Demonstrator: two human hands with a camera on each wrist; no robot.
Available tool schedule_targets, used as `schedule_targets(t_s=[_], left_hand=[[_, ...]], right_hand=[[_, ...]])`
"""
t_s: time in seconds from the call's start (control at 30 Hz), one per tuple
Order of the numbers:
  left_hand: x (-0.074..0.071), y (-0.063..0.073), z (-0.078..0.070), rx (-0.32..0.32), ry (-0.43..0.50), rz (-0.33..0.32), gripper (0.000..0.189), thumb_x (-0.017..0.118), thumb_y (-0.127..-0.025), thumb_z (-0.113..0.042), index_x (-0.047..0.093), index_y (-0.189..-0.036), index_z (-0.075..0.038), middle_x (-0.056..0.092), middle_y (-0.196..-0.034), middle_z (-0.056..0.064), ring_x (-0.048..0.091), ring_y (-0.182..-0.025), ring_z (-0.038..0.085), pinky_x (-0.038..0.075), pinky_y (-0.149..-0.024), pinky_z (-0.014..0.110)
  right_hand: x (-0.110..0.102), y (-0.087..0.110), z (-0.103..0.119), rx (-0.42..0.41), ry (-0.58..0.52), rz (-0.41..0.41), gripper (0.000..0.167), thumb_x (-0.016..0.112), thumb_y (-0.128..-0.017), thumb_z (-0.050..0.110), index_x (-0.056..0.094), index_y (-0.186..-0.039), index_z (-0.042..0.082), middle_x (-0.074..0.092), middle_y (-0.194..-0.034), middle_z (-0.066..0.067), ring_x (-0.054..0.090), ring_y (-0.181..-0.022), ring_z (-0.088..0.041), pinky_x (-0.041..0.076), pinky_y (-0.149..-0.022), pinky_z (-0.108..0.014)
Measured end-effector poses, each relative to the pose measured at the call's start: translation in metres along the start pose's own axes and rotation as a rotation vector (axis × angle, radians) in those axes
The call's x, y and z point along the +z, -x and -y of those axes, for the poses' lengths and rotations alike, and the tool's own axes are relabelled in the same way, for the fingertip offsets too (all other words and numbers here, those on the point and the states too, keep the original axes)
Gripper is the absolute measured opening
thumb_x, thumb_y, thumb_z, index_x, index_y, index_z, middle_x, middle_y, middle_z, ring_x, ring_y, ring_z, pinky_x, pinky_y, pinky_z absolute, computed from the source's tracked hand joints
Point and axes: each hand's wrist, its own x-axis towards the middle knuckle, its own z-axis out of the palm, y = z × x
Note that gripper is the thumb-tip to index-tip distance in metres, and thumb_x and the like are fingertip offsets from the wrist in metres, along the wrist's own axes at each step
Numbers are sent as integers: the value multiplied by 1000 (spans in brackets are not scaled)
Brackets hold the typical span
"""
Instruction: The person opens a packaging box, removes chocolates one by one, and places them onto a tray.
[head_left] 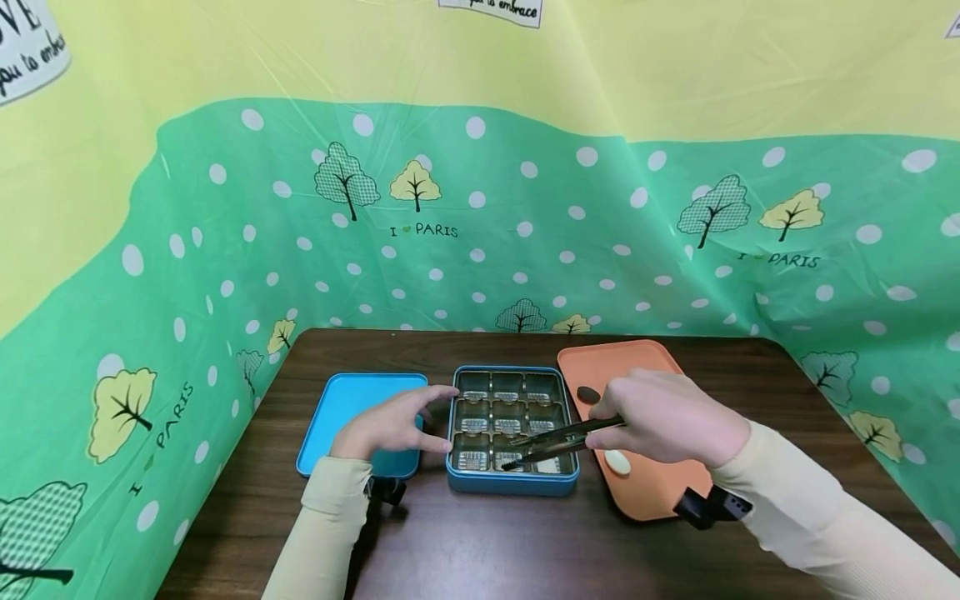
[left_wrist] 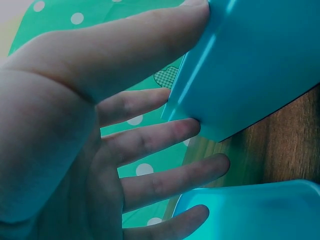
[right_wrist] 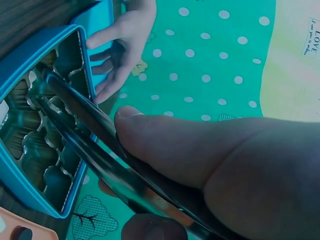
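Note:
My right hand [head_left: 660, 417] grips a pair of dark tongs [head_left: 573, 437] between thumb and fingers. The tong tips stand apart over the front of a blue box [head_left: 513, 483], and nothing shows between them. Inside the box is a dark plastic insert with several square compartments. A white piece [head_left: 548, 465] lies in its front right compartment. My left hand [head_left: 390, 427] is at the box's left side, fingers spread and fairly straight. In the left wrist view its thumb tip meets the wall of the box [left_wrist: 260, 60].
To the right, an orange tray [head_left: 652, 492] bears a dark oval piece [head_left: 588, 395] and a white oval piece [head_left: 617, 462]. A flat blue lid [head_left: 360, 404] lies left of the box, partly behind my left hand. A patterned green and yellow cloth [head_left: 480, 242] hangs around the table.

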Motion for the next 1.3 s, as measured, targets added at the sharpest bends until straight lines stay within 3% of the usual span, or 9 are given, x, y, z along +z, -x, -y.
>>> schedule_targets(t_s=[0.33,0.67,0.87,1.03,1.3], left_hand=[[-3,0,-1,12,0,3,85,88,-88,-35,45,-159,-14,48,-160,7,64,-119,32,51,-104,56],[-3,1,-2,14,-16,3,85,87,-89,-35,45,-159,-14,48,-160,7,64,-120,32,50,-105,55],[-2,1,-2,24,-9,6,85,87,-89,-35,45,-159,-13,48,-160,8,63,-122,34,49,-107,55],[-1,1,0,27,4,9,85,87,-88,-34,45,-159,-13,48,-160,8,62,-123,34,49,-108,56],[-1,2,1,27,17,6,85,87,-88,-34,45,-159,-14,48,-160,8,61,-124,34,48,-108,57]], right_hand=[[2,-10,6,3,13,53,38,82,-91,39,60,-61,37,39,-53,18,37,-49,-2,26,-48,-24],[8,-15,17,54,28,71,32,84,-90,37,66,-64,33,39,-52,16,38,-49,-3,23,-48,-25],[14,-15,18,83,34,76,37,84,-90,36,63,-60,31,36,-54,14,37,-50,-4,22,-49,-25],[17,-13,17,63,20,63,54,83,-92,34,47,-52,29,22,-52,14,28,-47,-4,16,-50,-26],[20,-12,16,66,10,53,57,82,-92,35,43,-51,29,20,-51,16,26,-46,-3,14,-50,-25]])
